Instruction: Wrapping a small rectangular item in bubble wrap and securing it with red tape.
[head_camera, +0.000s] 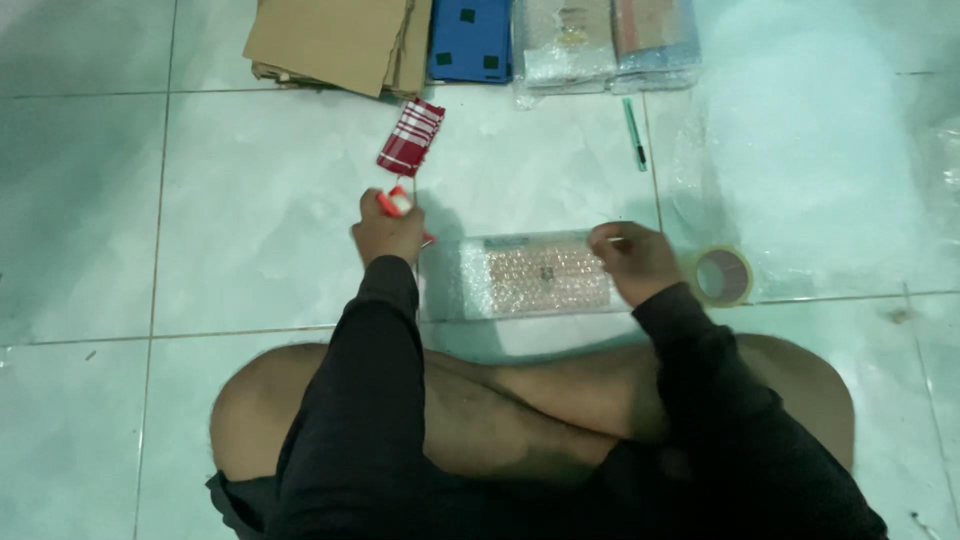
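I sit cross-legged on a pale tiled floor. A flat rectangular package wrapped in bubble wrap (535, 276) lies in front of my legs. My left hand (388, 236) is at the package's left end, closed around a red-handled tool (395, 203), likely a cutter. My right hand (632, 259) rests on the package's right end, fingers curled on the wrap's upper edge. Both arms wear black sleeves.
A roll of clear tape (723, 275) lies right of the package. A red-and-white checked pouch (411, 137) and a green pen (635, 133) lie farther out. Cardboard sheets (340, 42), a blue flat item (470, 40), wrapped packages (605, 42) and loose bubble wrap (810, 150) line the far side.
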